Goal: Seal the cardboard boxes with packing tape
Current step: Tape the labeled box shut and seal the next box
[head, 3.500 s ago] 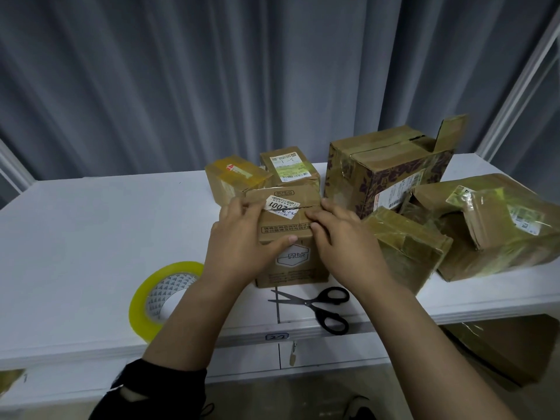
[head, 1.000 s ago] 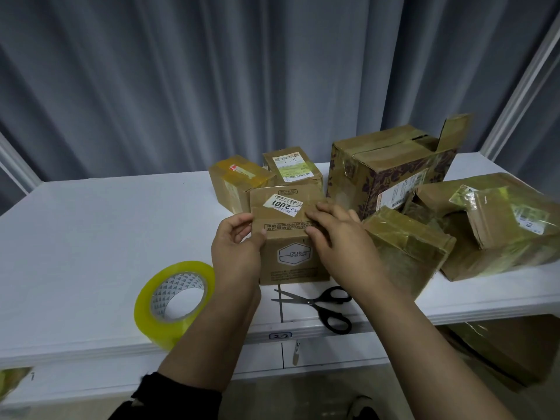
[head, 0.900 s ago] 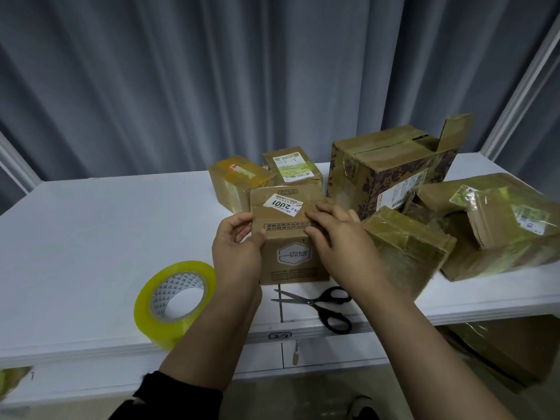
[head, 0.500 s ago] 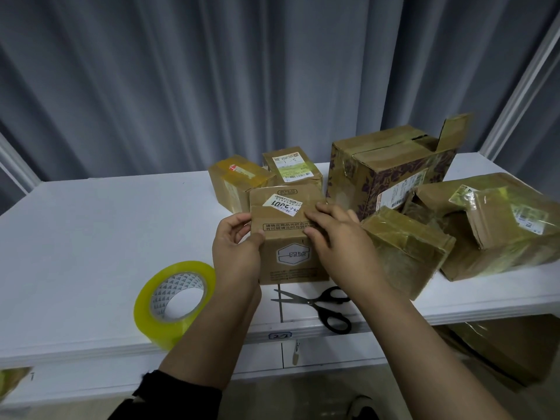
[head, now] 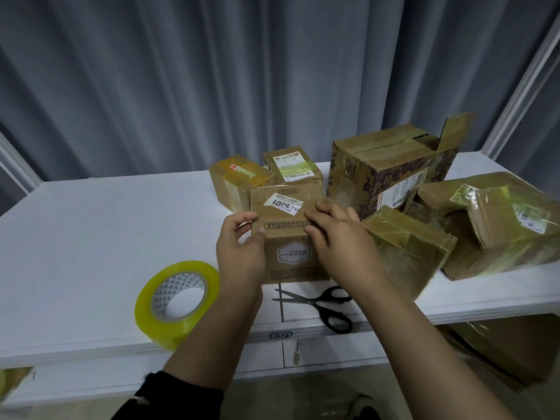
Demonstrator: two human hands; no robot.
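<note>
A small brown cardboard box [head: 289,256] with a white label on top stands near the front of the white table [head: 91,225]. My left hand [head: 241,253] grips its left edge, thumb on the front top corner and fingers curled at the side. My right hand [head: 339,241] lies over the box's right top edge, fingers pressing flat on the top flap. A roll of yellowish packing tape [head: 177,301] leans on the table left of my left arm. Black-handled scissors [head: 321,304] lie in front of the box.
Two small taped boxes [head: 239,180] [head: 292,168] stand behind the held box. A larger box with a raised flap [head: 391,165] is at the back right. Tape-wrapped parcels [head: 406,247] [head: 500,225] crowd the right side. Grey curtains hang behind. Another box [head: 515,350] sits under the table.
My left hand came off the box top and now holds the left edge. Over the last second both hands and the box have hardly moved.
</note>
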